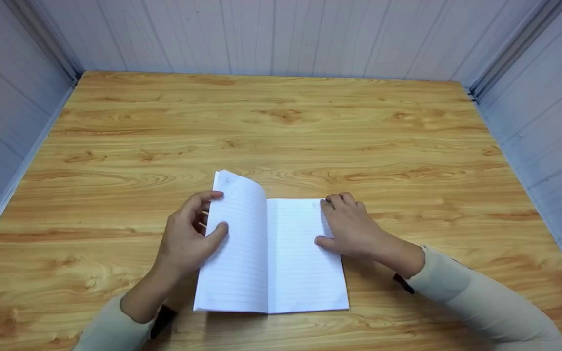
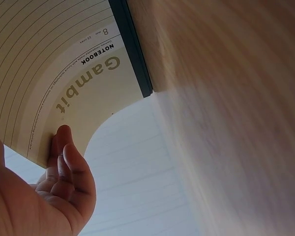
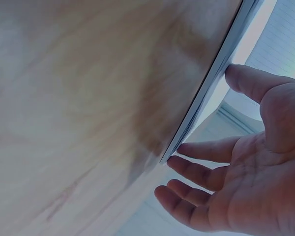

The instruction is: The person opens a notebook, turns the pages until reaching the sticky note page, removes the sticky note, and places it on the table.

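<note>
While our left hand pinches the notebook by its left edge, our relaxed right hand touches its right, table beyond.

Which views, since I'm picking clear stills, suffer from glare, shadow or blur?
Head view: the notebook is bright enough that its ruled lines look faint, with a soft shadow on the table below its left half; left wrist: the Gambit lettering is legible, the table's grain smeared; right wrist: hazy, bluish cast, dark shadow on the table beside the notebook's edge.
</note>
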The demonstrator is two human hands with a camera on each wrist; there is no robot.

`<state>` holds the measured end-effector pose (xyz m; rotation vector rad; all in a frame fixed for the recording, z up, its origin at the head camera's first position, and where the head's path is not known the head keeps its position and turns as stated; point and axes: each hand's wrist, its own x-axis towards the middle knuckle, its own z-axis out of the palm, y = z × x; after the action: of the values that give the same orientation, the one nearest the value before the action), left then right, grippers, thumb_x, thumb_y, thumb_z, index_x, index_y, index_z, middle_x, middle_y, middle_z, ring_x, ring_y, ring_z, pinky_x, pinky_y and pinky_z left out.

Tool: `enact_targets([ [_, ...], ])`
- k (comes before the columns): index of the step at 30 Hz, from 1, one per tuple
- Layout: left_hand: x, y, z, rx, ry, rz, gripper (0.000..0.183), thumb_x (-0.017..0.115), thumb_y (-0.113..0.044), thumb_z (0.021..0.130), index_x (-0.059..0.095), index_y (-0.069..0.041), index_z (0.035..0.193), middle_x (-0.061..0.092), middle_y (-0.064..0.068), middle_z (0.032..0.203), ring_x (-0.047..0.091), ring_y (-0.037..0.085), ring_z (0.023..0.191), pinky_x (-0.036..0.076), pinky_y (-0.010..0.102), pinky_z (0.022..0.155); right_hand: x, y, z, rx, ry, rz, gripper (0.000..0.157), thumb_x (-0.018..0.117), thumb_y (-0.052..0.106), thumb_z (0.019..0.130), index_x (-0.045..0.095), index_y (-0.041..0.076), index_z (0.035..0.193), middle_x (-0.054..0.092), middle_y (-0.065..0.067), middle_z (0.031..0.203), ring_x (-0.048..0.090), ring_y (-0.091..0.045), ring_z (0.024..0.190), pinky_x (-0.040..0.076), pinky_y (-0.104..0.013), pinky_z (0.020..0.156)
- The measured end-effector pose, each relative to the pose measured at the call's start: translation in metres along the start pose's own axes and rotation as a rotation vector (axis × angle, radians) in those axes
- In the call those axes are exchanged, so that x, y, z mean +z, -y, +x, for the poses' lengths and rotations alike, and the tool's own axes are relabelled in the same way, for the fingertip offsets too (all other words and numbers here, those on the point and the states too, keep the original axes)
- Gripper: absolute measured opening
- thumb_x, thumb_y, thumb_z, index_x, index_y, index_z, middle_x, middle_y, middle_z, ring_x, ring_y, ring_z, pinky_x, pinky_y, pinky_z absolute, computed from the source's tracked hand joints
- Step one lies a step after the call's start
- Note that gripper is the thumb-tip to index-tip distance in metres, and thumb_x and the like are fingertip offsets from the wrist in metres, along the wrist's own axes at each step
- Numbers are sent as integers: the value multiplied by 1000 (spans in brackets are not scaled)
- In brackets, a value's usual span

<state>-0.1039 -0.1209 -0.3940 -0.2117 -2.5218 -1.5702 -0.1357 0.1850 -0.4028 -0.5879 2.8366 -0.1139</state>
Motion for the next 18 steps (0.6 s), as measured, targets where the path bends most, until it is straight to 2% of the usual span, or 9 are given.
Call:
enact_targets([
  [6, 0, -1, 0, -4, 1, 10, 46, 71, -1, 75, 61, -9, 119, 66, 4, 86, 56, 14, 65, 47, 22, 55, 1, -1, 0, 16, 0, 27, 84, 67, 51, 82, 43, -4, 140, 43, -21, 139, 34, -38, 129, 35, -55, 101],
  [18, 0, -2, 0, -11, 5, -1, 46, 71, -1, 76, 60, -9, 119, 66, 4, 87, 56, 15, 65, 47, 22, 56, 0, -1, 1, -7, -7, 48, 80, 69, 48, 82, 45, -4, 138, 44, -21, 137, 33, -37, 127, 35, -54, 99],
])
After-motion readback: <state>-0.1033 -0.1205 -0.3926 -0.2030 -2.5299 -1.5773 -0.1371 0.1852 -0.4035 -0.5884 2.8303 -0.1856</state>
